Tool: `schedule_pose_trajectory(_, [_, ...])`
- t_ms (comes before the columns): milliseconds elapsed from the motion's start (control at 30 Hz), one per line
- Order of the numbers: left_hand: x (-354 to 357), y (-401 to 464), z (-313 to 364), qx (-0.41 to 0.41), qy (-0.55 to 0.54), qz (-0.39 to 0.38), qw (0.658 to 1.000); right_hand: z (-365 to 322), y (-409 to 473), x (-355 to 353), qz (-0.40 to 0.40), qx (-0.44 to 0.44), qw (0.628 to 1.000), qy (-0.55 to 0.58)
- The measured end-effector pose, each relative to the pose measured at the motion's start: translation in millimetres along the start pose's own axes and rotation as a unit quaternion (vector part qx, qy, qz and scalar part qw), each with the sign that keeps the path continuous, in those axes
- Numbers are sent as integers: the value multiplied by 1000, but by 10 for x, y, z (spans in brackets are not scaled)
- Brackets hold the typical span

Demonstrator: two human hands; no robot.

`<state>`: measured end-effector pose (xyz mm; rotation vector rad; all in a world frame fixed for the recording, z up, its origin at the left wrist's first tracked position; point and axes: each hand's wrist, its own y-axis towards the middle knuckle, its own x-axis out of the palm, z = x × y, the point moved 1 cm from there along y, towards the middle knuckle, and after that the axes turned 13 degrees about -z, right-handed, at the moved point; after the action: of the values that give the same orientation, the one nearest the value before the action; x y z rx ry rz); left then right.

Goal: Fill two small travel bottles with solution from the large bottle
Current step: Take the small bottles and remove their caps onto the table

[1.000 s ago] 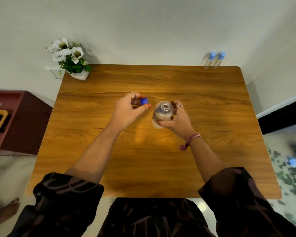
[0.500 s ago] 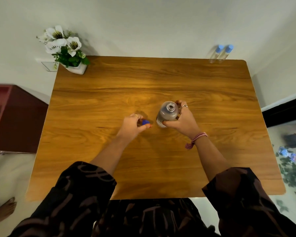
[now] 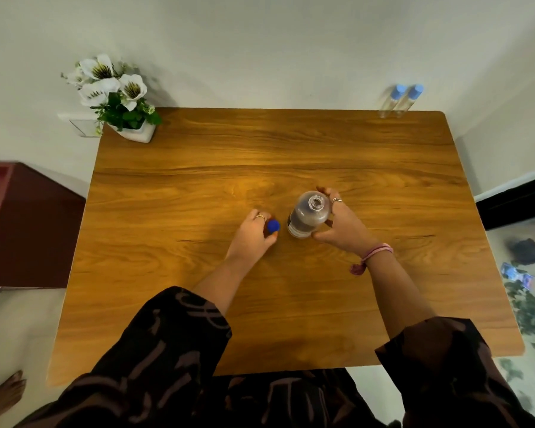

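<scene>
The large clear bottle (image 3: pixel 309 215) stands uncapped near the middle of the wooden table (image 3: pixel 198 186), partly filled with liquid. My right hand (image 3: pixel 343 223) grips its body from the right. Just left of it, my left hand (image 3: pixel 252 233) pinches the dark blue cap (image 3: pixel 273 225) low at the tabletop. Two small travel bottles (image 3: pixel 399 101) with light blue caps stand side by side at the table's far right corner, well beyond both hands.
A white pot of white flowers (image 3: pixel 118 100) sits at the far left corner. A dark red cabinet (image 3: pixel 28 223) stands left of the table. A bare foot (image 3: pixel 5 393) shows at the lower left floor.
My left hand has carried the blue cap from beside the bottle's mouth down to the tabletop left of the bottle. My right hand keeps its hold on the bottle.
</scene>
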<state>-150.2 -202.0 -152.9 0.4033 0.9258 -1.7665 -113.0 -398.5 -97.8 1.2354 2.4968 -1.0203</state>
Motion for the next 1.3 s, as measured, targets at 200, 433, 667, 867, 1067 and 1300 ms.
schedule_pose_trajectory(200, [-36,17,-29,7,-37,-30,999,251,-67,-154,-5,43,999,0])
schedule_pose_trajectory(433, [-312,63,-177,10,-56,86,995,372,-31,-799,168,42,984,50])
schedule_pose_trajectory(667, [-683,650,386,-19,-114,140,983,307,374,-1774,330,12,944,22])
schedule_pose_trajectory(867, [-718,1028,806,33,-159,116,980,328,891,-2278,354,39,933,-56])
schedule_pose_trajectory(1067, [-635,1204,972,52,-168,90,980,416,1301,-2450,322,83,938,-100])
schedule_pose_trajectory(1300, [-557,1312,1007,44,-142,77,986,612,1505,-2503,353,103,919,-143])
